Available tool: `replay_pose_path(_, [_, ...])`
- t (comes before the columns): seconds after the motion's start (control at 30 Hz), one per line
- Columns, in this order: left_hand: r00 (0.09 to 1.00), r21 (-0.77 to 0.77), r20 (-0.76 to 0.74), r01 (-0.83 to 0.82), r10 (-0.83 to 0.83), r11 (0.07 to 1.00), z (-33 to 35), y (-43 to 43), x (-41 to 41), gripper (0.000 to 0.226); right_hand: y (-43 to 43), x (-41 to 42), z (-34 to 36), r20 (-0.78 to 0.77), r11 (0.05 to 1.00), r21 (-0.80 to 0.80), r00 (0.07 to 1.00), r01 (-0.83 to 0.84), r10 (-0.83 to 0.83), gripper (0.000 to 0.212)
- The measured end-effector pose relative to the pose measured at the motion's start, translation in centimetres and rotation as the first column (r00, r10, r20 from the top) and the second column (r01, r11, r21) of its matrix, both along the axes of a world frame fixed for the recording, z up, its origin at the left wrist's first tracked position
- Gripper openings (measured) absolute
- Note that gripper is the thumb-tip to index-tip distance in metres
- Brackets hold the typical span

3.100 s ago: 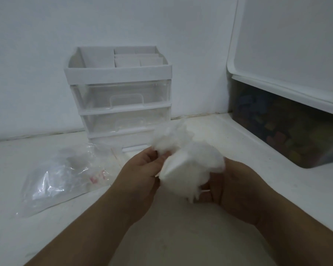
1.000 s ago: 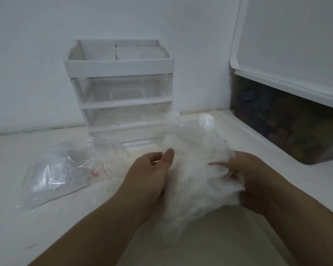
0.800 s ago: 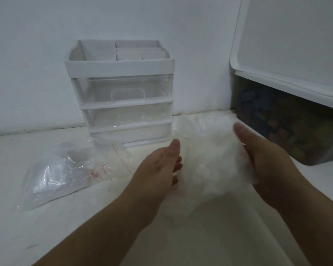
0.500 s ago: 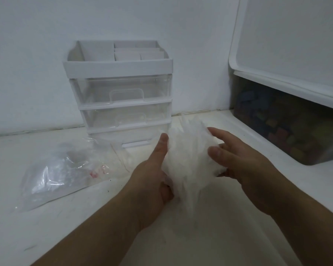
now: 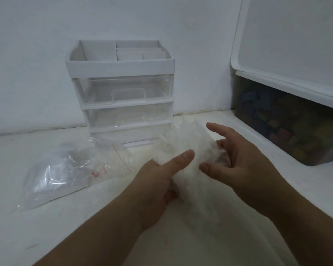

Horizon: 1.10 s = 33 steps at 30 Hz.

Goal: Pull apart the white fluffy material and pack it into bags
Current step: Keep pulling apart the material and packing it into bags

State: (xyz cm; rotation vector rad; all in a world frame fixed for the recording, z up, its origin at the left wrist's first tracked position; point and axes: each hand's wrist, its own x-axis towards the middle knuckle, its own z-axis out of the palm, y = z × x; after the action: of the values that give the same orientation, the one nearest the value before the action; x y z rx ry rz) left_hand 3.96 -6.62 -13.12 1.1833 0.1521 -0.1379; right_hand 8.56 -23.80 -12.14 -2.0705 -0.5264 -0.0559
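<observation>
A white drawer unit [image 5: 121, 96] stands against the wall, its top tray split into compartments above clear drawers. In front of the unit and to its left a clear plastic bag [image 5: 65, 169] with red print lies crumpled on the white table [image 5: 46, 227]; what it holds is too faint to tell. To the right of the unit a dark see-through bin [image 5: 288, 131] holds coloured blocks, a white lid [image 5: 286, 45] tilted over it. The white fluffy material [image 5: 183, 148] is in front of the unit, blurred, off the table between both hands. The left hand [image 5: 158, 183] grips it from below, thumb up against its front. The right hand [image 5: 244, 166] grasps its far side, lower fingers curled in, forefinger and thumb spread
</observation>
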Motion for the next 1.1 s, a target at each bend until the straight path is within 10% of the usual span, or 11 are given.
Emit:
replay_pose_path(0.3, [0.979, -0.058, -0.046, -0.202, 0.199, 0.978, 0.1, 0.0, 0.6, 0.037, -1.0, 1.0, 0.6, -0.381, 0.866, 0.356, 0.901, 0.351, -0.208, 0.044])
replay_pose_path(0.43, [0.984, -0.070, -0.059, -0.171, 0.167, 0.983, 0.0, -0.3, 0.5, 0.029, -0.4, 0.1, 1.3, -0.405, 0.935, 0.173, 0.888, 0.311, -0.220, 0.103])
replay_pose_path(0.6, [0.957, 0.033, -0.089, -0.273, 0.275, 0.961, -0.2, -0.2, 0.7, 0.014, -1.3, 1.0, 0.6, -0.377, 0.925, 0.040, 0.863, 0.378, -0.336, 0.069])
replay_pose_path(0.8, [0.857, 0.583, 0.255, -0.506, 0.448, 0.636, -0.4, 0.4, 0.2, 0.081, -3.3, 2.7, -0.3, -0.280, 0.893, -0.039, 0.853, 0.448, -0.440, 0.070])
replay_pose_path(0.93, [0.802, 0.736, 0.581, -0.591, 0.141, 0.330, -0.7, 0.3, -0.2, 0.051, -3.2, 2.7, -0.4, 0.072, 0.808, -0.325, 0.865, 0.492, -0.497, 0.053])
replay_pose_path(1.1, [0.833, 0.777, 0.537, -0.551, 0.137, 0.306, -1.6, 0.2, 0.1, 0.033, -1.6, 1.0, 0.1, 0.435, 0.913, -0.170, 0.860, 0.370, -0.267, 0.022])
